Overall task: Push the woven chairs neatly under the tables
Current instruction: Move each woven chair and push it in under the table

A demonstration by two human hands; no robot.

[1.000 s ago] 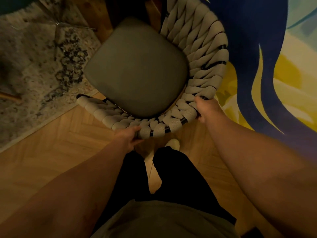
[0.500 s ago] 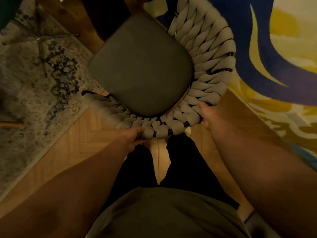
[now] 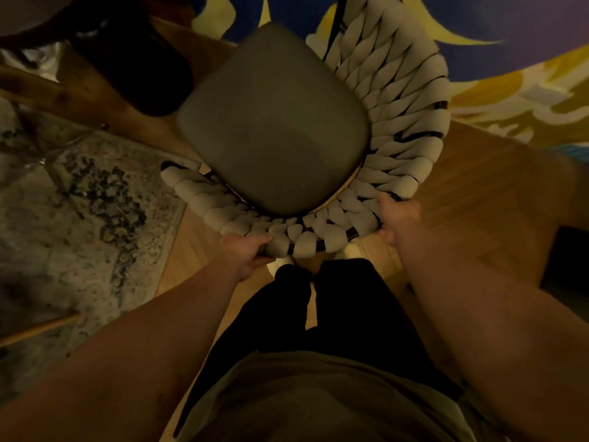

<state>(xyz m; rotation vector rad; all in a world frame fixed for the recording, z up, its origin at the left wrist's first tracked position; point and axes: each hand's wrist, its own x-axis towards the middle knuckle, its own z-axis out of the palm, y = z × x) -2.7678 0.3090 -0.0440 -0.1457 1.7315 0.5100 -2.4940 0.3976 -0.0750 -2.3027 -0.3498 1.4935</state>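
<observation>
Dim warm light, soft wide-angle blur

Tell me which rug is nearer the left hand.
The grey speckled rug, left of the woven chair; the blue-and-yellow rug lies beyond and right of it.

One woven chair (image 3: 398, 129), one seat cushion (image 3: 274, 122), two hands (image 3: 245, 250) (image 3: 398, 215), two rugs (image 3: 79, 224) (image 3: 510, 36)

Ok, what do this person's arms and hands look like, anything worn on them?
The left forearm and right forearm are bare, with no sleeves in view. The left hand and right hand have no gloves; no watch, ring or bracelet shows in the dim light. Otherwise: an olive shirt and black trousers.
</observation>
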